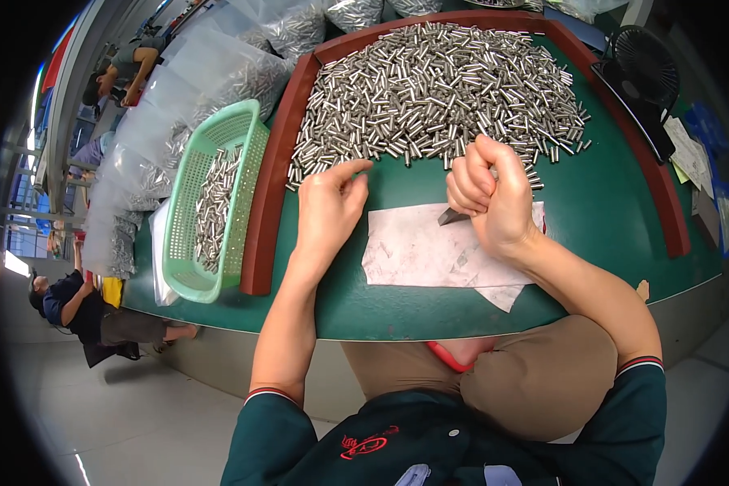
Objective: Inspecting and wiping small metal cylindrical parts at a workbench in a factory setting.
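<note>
A wide heap of short shiny metal pins (437,89) covers the far part of the green tabletop (413,312). By the heap's near left edge is my left hand (330,202), its fingers curled and the index finger pointing right. Whatever lies between its thumb and fingers is hidden. My right hand (494,198) is closed around a dark tapered tool (452,216), whose tip sticks out on the left below the fingers. Under that hand a stained whitish cloth (429,255) lies flat.
Dark red rails (269,182) border the work area. Left of them stands a green perforated basket (188,275) with more pins. Clear bags of pins (247,77) line the far left. At the right are a black fan (641,69) and papers (688,150). Other people (77,304) are farther left.
</note>
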`<state>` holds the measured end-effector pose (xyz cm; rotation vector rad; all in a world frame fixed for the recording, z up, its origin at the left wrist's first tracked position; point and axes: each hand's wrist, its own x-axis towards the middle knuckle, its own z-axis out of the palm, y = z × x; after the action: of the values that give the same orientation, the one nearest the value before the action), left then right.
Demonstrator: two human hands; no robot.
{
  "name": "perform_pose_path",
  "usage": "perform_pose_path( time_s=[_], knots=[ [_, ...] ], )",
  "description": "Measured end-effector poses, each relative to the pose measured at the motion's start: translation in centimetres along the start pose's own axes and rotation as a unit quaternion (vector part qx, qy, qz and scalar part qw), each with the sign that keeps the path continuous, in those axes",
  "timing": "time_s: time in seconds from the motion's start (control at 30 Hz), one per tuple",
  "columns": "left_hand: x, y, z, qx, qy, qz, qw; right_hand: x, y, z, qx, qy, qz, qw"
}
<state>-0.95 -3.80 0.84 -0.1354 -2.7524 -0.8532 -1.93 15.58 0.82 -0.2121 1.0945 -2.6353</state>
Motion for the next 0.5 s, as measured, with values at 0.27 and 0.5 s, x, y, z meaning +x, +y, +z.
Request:
perform_pose_path(
  time_s=[0.27, 0.5],
  knots=[
    [-7.2, -1.0, -6.4, -0.554, -0.076, -0.247, 0.792, 0.2, 0.2, -0.2, 0.001, 0.0, 0.002, 1.0],
    [-19.5, -4.2, -12.2, -0.558, 0.129, -0.314, 0.757, -0.2, 0.6, 0.3, 0.007, -0.016, -0.002, 1.0]
  ],
)
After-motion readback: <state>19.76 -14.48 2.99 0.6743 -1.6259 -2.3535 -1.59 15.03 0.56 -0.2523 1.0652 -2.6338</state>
